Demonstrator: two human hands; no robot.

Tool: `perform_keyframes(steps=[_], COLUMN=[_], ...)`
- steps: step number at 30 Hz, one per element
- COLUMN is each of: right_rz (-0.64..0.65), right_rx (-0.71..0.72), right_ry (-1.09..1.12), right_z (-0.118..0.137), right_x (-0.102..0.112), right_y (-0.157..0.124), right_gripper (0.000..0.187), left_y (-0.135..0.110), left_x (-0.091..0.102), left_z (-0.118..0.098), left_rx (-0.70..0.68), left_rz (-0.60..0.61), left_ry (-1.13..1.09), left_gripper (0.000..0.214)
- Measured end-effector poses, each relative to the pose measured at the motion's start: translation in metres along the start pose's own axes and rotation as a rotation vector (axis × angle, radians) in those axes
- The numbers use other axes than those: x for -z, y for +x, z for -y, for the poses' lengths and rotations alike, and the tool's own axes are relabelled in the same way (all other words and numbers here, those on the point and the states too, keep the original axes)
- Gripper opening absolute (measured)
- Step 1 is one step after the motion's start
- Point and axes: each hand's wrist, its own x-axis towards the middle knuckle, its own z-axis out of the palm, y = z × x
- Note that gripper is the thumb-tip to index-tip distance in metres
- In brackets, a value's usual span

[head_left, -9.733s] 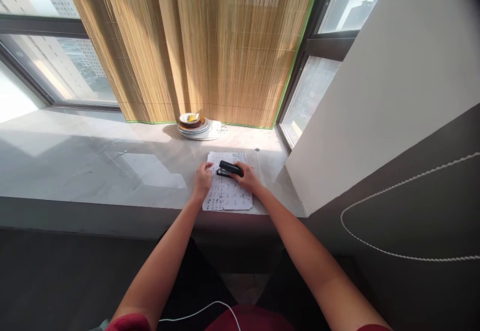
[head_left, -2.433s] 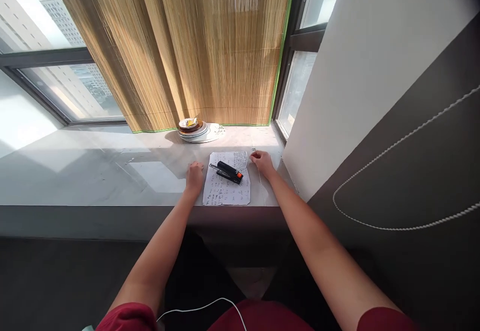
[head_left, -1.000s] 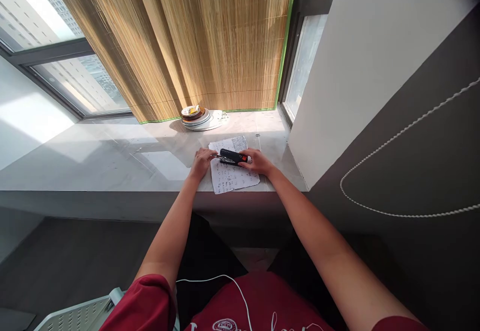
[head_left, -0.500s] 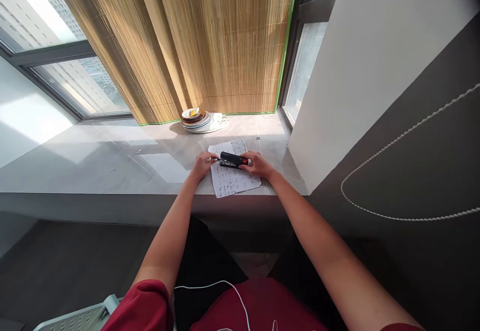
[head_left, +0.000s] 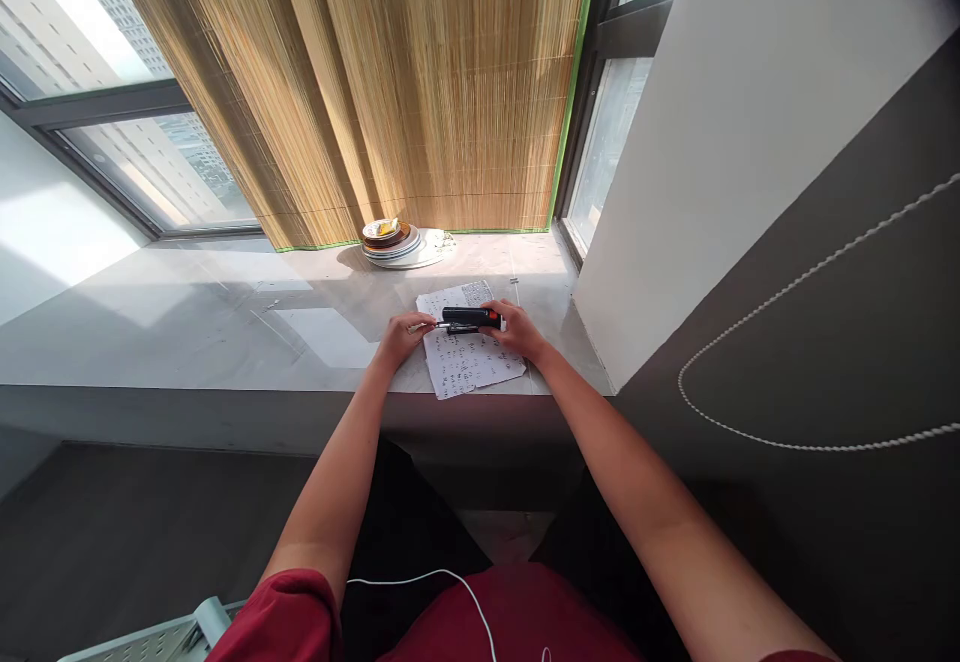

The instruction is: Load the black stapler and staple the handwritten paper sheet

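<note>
Over the handwritten sheets, my right hand grips a black stapler by its right end, near a red patch. The stapler's two arms look parted, with a thin shiny strip between them. My left hand is closed at the stapler's left end, fingertips pinched around something thin and too small to name. Beneath both lie white sheets of paper covered in dark handwriting, reaching the ledge's front edge. What the right fingers cover is hidden.
A pale stone ledge runs under the window. Stacked plates stand at its back, against a bamboo blind. A white wall closes the right side, where a beaded cord hangs. A white cable crosses my lap.
My right hand has turned the stapler closer to level and shifted it slightly right. My left hand stays at its left end. The sheets look nearly unmoved.
</note>
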Motion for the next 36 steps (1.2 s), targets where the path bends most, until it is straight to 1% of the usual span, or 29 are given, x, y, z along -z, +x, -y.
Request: perform_keyframes(steps=[2, 5, 9, 11, 14, 17, 19, 21, 23, 26, 28, 32, 36], right_rz=[-0.058, -0.075, -0.126, -0.136, -0.143, -0.165, -0.130, -0.066, -0.029, -0.041, -0.033, 0.034, 0.113], right_rx=[-0.032, -0.051, -0.113, -0.132, -0.150, -0.160, -0.162, -0.158, -0.148, -0.147, -0.153, -0.127, -0.094], right_ry=[0.064, 0.187, 0.407, 0.492, 0.601, 0.670, 0.684, 0.681, 0.668, 0.640, 0.622, 0.575, 0.491], right_z=[-0.001, -0.002, 0.000, 0.001, 0.004, 0.006, 0.009, 0.011, 0.014, 0.015, 0.015, 0.018, 0.027], right_x=[0.003, 0.008, 0.013, 0.014, 0.013, 0.011, 0.009, 0.007, 0.005, 0.001, -0.002, -0.004, -0.002], right_y=[0.001, 0.002, 0.003, 0.003, 0.004, 0.004, 0.004, 0.005, 0.005, 0.004, 0.004, 0.001, -0.002], right_gripper=[0.033, 0.033, 0.035, 0.036, 0.038, 0.038, 0.038, 0.040, 0.042, 0.047, 0.050, 0.049, 0.047], left_y=[0.000, -0.001, -0.002, -0.003, -0.005, -0.007, -0.007, -0.007, -0.007, -0.007, -0.007, -0.006, -0.005], left_x=[0.000, 0.000, 0.002, 0.004, 0.006, 0.006, 0.004, 0.000, -0.004, -0.007, -0.007, -0.008, -0.007], left_z=[-0.002, -0.005, -0.011, -0.013, -0.014, -0.015, -0.017, -0.021, -0.024, -0.025, -0.025, -0.023, -0.026], left_rx=[-0.009, -0.027, -0.107, -0.141, -0.181, -0.234, -0.277, -0.314, -0.331, -0.316, -0.300, -0.277, -0.246], left_rz=[0.043, 0.082, 0.103, 0.087, 0.028, 0.007, 0.002, -0.012, -0.032, -0.087, -0.116, -0.072, -0.061], left_ry=[-0.035, -0.057, -0.106, -0.109, -0.085, -0.051, -0.042, -0.046, -0.045, -0.046, -0.041, 0.023, 0.042], left_gripper=[0.019, 0.020, 0.022, 0.024, 0.027, 0.024, 0.022, 0.021, 0.020, 0.012, 0.015, 0.024, 0.019])
